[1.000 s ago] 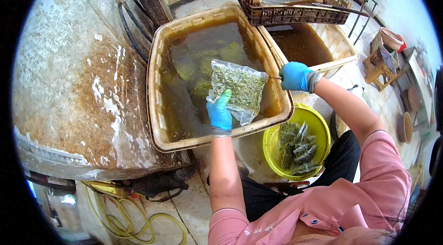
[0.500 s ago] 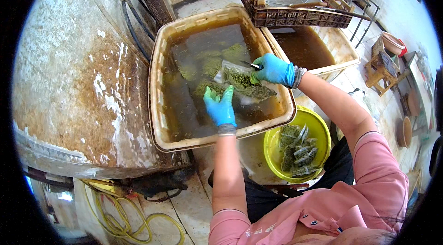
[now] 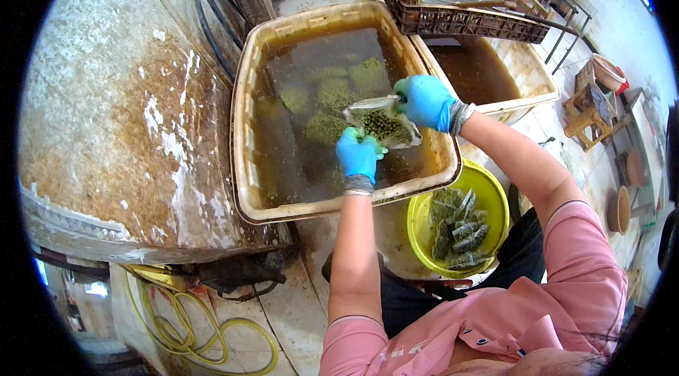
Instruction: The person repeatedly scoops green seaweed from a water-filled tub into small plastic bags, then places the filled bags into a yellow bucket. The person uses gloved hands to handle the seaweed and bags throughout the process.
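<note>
Head view, left to right: a rusty, stained slab (image 3: 120, 128) flanks the cream tub (image 3: 244, 128) of brown water, where green packets soak. Over the water, the left hand (image 3: 358, 154) in a blue glove curls its fingers (image 3: 368, 144) closed on the near end of a clear pouch of green pellets (image 3: 382, 123), while the right hand (image 3: 425, 101) pinches its far edge, apparently keeping it low so it drips into the tub. Right and nearer, a yellow bucket (image 3: 495, 195) holds more pouches.
</note>
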`<control>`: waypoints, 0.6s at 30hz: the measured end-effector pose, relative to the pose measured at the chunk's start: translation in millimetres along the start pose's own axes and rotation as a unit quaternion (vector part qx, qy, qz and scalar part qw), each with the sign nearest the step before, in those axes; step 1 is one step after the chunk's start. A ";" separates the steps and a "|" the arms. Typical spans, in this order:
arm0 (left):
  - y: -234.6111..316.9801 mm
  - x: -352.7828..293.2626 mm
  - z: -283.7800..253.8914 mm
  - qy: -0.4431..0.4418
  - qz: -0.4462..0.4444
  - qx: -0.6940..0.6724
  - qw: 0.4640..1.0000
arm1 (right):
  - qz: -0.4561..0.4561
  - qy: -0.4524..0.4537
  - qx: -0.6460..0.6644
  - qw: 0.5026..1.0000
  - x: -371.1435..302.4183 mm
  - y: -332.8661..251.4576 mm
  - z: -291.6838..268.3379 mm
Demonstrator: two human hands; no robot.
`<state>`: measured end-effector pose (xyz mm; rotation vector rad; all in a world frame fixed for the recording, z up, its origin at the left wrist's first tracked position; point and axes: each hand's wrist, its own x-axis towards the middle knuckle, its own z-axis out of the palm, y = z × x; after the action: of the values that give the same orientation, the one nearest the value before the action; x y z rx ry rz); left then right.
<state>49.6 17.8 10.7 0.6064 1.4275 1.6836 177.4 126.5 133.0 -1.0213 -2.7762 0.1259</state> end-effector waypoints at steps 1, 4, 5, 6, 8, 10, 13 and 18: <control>0.7 0.4 -2.6 0.014 0.013 0.025 1.000 | -0.007 0.025 -0.020 0.999 0.6 12.1 -4.7; 16.1 0.5 -9.1 0.018 0.043 0.091 0.995 | 0.036 0.012 -0.078 0.996 7.7 54.4 -7.9; 18.3 0.9 -9.8 0.012 0.044 0.096 0.994 | 0.025 0.010 -0.097 0.995 9.3 60.9 -8.0; 19.8 0.4 -13.2 0.008 0.045 0.102 0.994 | 0.013 0.008 -0.115 0.993 10.2 61.0 -9.0; 22.3 -0.7 -16.2 0.001 0.037 0.089 0.995 | 0.012 0.004 -0.102 0.995 12.2 61.2 -12.2; 14.9 3.4 -17.7 0.023 0.070 0.094 0.993 | 0.017 0.030 -0.054 0.998 14.9 59.9 -14.9; 10.6 4.7 -17.8 0.023 0.031 0.021 0.999 | 0.049 -0.011 0.118 0.992 15.6 46.7 -25.3; 8.4 4.6 -3.9 -0.095 -0.096 -0.330 0.934 | 0.068 -0.048 0.297 0.951 16.5 -7.0 -12.1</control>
<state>41.7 19.3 17.2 0.2286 0.6838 1.7511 163.0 132.1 148.1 -1.0450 -2.4742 0.9838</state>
